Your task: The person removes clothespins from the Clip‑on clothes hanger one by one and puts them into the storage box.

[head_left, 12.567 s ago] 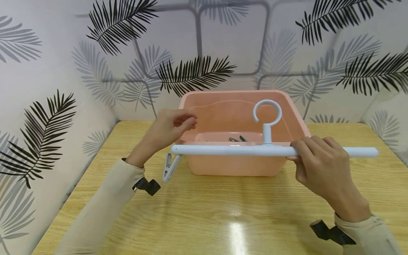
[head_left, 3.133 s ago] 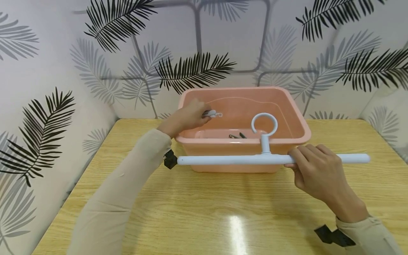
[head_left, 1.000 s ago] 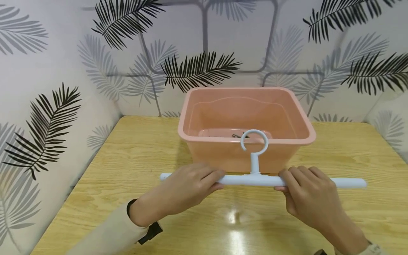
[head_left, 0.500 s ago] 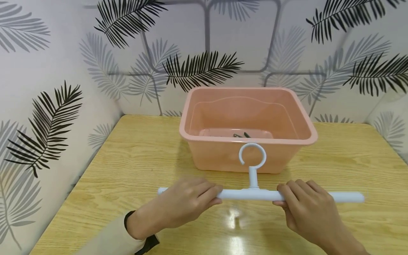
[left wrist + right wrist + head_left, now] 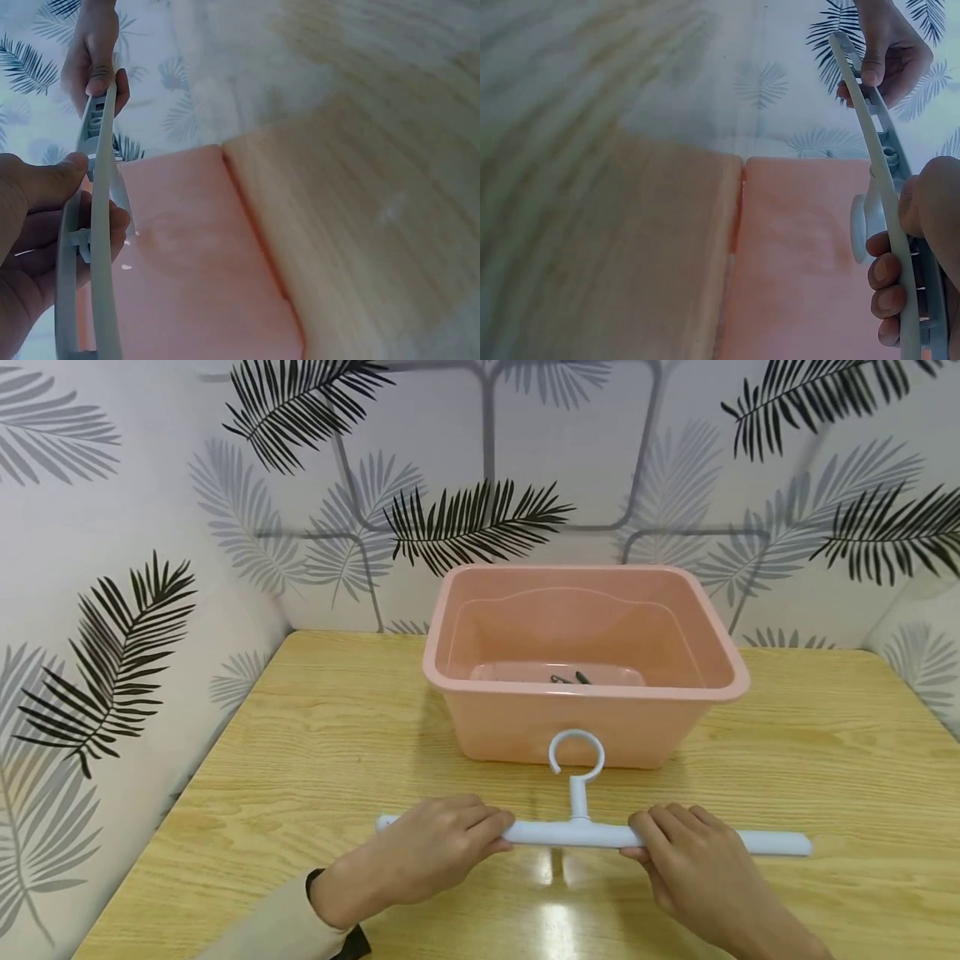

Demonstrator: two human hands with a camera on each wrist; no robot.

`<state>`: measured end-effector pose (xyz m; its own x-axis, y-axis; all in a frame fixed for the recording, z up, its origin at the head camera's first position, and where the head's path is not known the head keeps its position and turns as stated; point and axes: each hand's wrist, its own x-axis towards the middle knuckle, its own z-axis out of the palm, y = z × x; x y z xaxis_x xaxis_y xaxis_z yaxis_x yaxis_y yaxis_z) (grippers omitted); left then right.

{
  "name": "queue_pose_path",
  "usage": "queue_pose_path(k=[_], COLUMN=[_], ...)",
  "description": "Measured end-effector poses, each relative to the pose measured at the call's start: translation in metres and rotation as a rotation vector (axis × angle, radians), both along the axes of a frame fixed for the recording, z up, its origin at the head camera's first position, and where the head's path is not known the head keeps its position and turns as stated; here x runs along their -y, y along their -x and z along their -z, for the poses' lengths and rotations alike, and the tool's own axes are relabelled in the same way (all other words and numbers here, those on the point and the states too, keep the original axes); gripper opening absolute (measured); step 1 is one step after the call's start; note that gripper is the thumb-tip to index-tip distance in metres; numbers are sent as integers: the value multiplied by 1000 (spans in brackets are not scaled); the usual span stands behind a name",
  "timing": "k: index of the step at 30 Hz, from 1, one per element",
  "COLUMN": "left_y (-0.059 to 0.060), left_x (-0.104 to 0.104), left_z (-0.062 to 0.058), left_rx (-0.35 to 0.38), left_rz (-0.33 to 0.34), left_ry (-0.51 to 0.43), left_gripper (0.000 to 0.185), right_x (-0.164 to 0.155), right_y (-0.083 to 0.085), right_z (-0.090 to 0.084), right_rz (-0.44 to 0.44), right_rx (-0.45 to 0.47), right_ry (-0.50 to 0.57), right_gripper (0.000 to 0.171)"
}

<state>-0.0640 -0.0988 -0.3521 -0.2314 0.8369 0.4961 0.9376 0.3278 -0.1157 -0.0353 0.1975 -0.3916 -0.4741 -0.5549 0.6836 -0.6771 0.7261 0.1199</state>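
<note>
A pale blue-white plastic hanger (image 5: 564, 833) with an open ring hook (image 5: 578, 798) is held level above the table, in front of the basin. My left hand (image 5: 431, 850) grips its bar near the left end. To the right of the hook, my right hand (image 5: 693, 868) holds the same bar from above. In the left wrist view, the hanger (image 5: 105, 225) shows two long parallel rails, with the fingers curled around them. The right wrist view has the right thumb on one side of the hanger (image 5: 889, 199) and the fingertips (image 5: 886, 271) on the other.
Behind the hanger stands a pink plastic basin (image 5: 547, 727) on the wood-grain table (image 5: 322, 760). Several small dark pieces (image 5: 582, 677) lie on its floor. A leaf-patterned covering (image 5: 555, 443) rises at the table's back and left side.
My left hand, earlier over the basin with small white clips, has come to the hanger's bar. Since then both hands have lowered the hanger toward me, and the right hand has shifted left.
</note>
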Motion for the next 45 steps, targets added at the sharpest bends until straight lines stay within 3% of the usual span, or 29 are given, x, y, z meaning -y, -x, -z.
queue_pose_path(k=[8,21,28,37,45], left_y=[4,16,19,15,16], left_x=[-4,-8,-11,-13,-14], left_z=[12,21,25,27,31], left_rx=[167,342,352,401,441], left_rz=[-71,-143,-173,-205,-229], left_ry=[66,117,172,203,211], left_gripper=[16,11,13,14,16], right_x=[-3,-4,-3,-3,-3], right_y=[4,16,18,18,19], right_z=[9,14,15,19,22], right_rz=[16,12,31,28,7], right_rx=[95,253,340,370,344], right_ry=[-35,-79,-122,-127,-147], right_gripper=[49,43,22,18,17])
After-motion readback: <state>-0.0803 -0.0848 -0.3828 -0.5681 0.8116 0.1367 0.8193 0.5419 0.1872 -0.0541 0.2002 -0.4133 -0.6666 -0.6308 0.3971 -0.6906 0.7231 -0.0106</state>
